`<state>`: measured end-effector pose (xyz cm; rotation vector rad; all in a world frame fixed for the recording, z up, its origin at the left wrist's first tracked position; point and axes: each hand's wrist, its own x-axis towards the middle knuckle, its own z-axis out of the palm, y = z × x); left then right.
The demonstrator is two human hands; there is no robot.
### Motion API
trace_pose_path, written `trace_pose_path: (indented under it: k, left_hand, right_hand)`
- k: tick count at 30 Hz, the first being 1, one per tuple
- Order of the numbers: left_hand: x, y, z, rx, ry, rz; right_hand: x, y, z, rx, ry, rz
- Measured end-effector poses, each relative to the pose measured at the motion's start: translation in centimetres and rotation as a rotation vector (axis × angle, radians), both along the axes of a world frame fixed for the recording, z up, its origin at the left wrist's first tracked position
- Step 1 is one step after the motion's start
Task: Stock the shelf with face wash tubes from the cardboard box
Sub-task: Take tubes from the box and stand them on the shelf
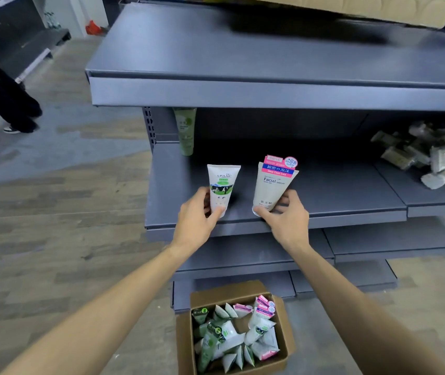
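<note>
Grey shelving [324,185] fills the aisle over wood-look flooring. On the floor below, an open box [243,295] holds many tubes. At the middle shelf's front edge, the left hand [197,215] grips a white, green-labelled tube [222,185] upright, and the right hand [287,215] pinches a pink-topped tube [274,182] by its cap end. A green tube [186,131] stands at the back left.

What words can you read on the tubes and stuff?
"LYOLAN", a bit blurry: white tube with green picture, held by the left hand.
"Facial Cleanser" and "Deep Clean Care": white tube with pink top, held by the right hand.
Green tube at the back and tubes in the cardboard box: too blurred.
</note>
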<state>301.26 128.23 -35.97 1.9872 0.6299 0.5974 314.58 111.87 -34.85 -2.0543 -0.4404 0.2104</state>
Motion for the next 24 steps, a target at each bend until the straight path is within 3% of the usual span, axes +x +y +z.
trace_pose_path:
  k: [9,24]
  left_hand:
    - [2.3,0.1,-1.4,0.008,0.005,0.135]
    - [6.1,4.9,-2.5,0.277,0.037,0.291]
  right_hand:
    - [1.2,1.1,-1.5,0.063,0.022,0.02]
    - [9.2,10.5,-2.5,0.083,-0.151,0.182]
